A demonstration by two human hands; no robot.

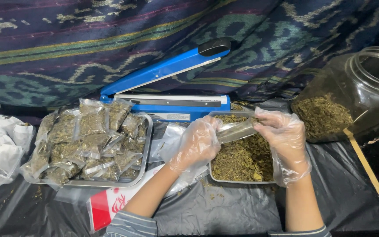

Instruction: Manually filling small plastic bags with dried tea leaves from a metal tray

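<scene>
Both my hands wear thin clear plastic gloves. My left hand point(196, 145) and my right hand point(279, 131) hold a small clear plastic bag point(235, 130) between them, over a metal tray point(242, 180) filled with dried green-brown leaves. The bag lies sideways, each hand gripping one end. Whether any leaves are inside the bag I cannot tell.
A second metal tray point(147, 145) at left holds several filled clear bags of leaves point(88, 140). A blue heat sealer point(167, 83) with its arm raised stands behind. A large clear jar point(352, 92) of leaves lies tilted at right. White cloth bags point(1, 145) sit far left. Empty bags point(167, 140) lie between the trays.
</scene>
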